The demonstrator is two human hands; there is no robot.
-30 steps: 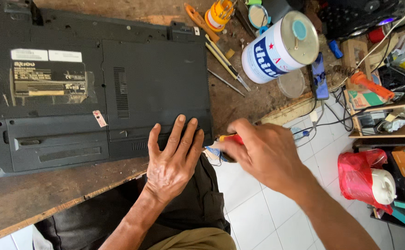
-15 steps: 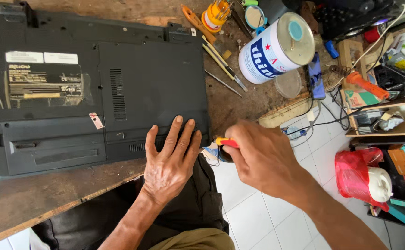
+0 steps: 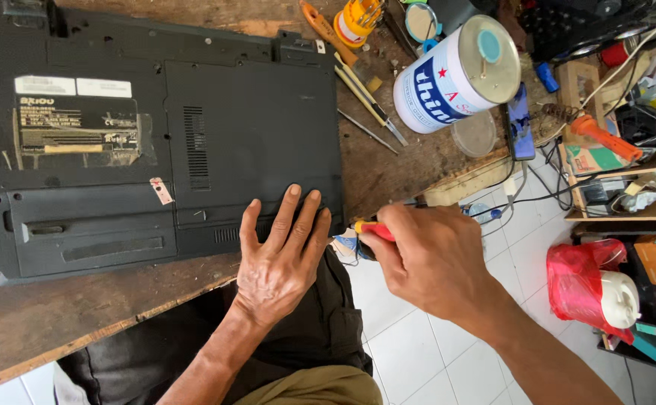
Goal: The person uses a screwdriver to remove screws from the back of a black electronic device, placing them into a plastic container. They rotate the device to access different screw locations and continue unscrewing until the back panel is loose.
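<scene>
A black laptop (image 3: 155,142) lies upside down on a worn wooden table (image 3: 58,322), its bottom cover facing up with white and dark labels at the left. My left hand (image 3: 279,259) lies flat on the laptop's near right corner, fingers spread. My right hand (image 3: 429,259) is just right of that corner, off the table edge, closed around a screwdriver with a red and yellow handle (image 3: 369,229). The screwdriver's tip points toward the laptop's side and is hidden by my fingers.
A white and blue tin can (image 3: 455,75) lies on its side at the back right. Loose screwdrivers (image 3: 362,94) lie beside it, with a round clear lid (image 3: 474,133) and a phone (image 3: 519,120). Cluttered shelves (image 3: 620,187) and a red bag (image 3: 579,281) stand at right over white floor tiles.
My right hand with the screwdriver has shifted slightly toward the laptop's corner. My left hand stays flat on the laptop.
</scene>
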